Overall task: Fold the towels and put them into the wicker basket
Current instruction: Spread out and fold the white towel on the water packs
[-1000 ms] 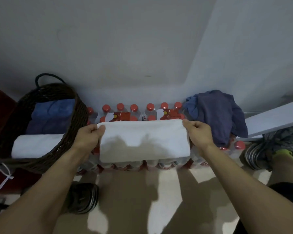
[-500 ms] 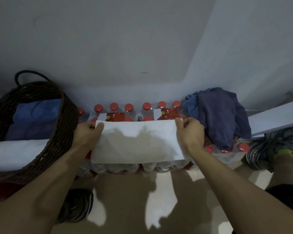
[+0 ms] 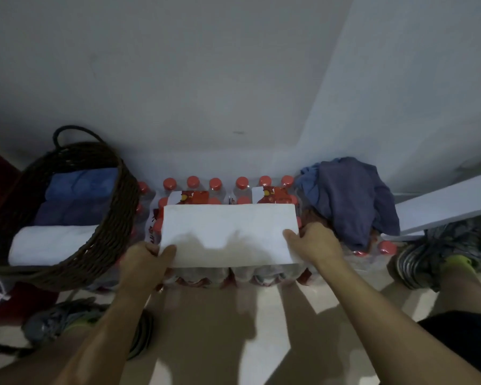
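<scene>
The near corners of the white towel [image 3: 228,234] are now pinched by the left hand [image 3: 147,261] and the right hand [image 3: 313,245]; 0.5 s ago the far corners were gripped. The towel lies flat on the shrink-wrapped water bottles [image 3: 217,187], folded into a long strip. It is judged that 1 more fold, near edge over far, is being started. The wicker basket [image 3: 106,234] is seen to the left, already holding 2 blue folded towels [image 3: 78,195] and 1 white folded towel [image 3: 50,241]. A crumpled purple towel [image 3: 347,195] is left unfolded at the right, so the task is judged partly done.
</scene>
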`<state>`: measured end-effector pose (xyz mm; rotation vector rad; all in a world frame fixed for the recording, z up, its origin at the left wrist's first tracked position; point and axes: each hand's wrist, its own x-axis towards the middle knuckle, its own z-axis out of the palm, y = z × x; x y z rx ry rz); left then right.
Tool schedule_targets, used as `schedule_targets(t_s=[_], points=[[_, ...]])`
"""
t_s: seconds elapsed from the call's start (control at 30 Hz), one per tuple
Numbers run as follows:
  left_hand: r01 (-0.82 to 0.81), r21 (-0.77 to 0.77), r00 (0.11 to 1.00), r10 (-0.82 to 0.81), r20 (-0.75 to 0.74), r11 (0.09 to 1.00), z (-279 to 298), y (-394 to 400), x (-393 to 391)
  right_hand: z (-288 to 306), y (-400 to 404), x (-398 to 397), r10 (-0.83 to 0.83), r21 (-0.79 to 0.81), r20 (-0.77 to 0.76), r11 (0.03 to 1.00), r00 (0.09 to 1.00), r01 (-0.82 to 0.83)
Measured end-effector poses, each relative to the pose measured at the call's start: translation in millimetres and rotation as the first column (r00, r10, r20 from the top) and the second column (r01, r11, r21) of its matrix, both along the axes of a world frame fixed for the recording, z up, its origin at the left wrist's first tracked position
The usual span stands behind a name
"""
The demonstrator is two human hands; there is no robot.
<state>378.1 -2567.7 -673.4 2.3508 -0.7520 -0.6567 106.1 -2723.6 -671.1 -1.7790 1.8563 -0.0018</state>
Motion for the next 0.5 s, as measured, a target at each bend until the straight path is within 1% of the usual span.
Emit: schedule_targets(t_s=[0.03, 0.1, 0.13, 0.23, 0.33, 0.4, 0.5], points=[[-0.042, -0.033, 0.997, 0.04, -0.061, 0.999, 1.1, 0.6, -0.2, -1.8, 2.6, 1.1, -0.014, 0.002, 0.015, 1.0, 1.0, 0.014], [-0.088, -0.049, 0.984, 0.079, -0.162, 0.995, 4.7, 1.3, 2.7, -2.9, 4.5, 2.6, -0.029, -0.008, 0.032, 1.0, 0.999, 0.029], [-0.073, -0.036, 0.982, 0.066, -0.175, 0.997, 6.5, 1.4, 5.1, -2.7, 4.5, 3.2, -0.028, -0.016, 0.045, 0.999, 0.999, 0.029], [0.025, -0.015, 0.986, -0.027, -0.162, 1.0, 9.9, 0.6, 9.6, -0.9, 3.3, 3.9, -0.039, -0.066, 0.153, 0.997, 0.988, 0.049], [0.046, -0.026, 0.985, -0.05, -0.167, 0.999, 9.4, -0.5, 8.8, 2.8, 1.9, 5.9, -0.031, -0.098, 0.173, 0.994, 0.984, 0.049], [0.017, -0.069, 0.98, -0.031, -0.195, 0.997, 7.3, -1.9, 5.9, 6.5, -1.9, 6.1, -0.053, -0.064, 0.174, 0.996, 0.983, 0.065], [-0.093, -0.149, 0.963, 0.05, -0.265, 0.984, 0.8, -3.8, -0.4, 8.8, -6.4, 5.2, -0.08, 0.038, 0.201, 0.997, 0.976, 0.074]])
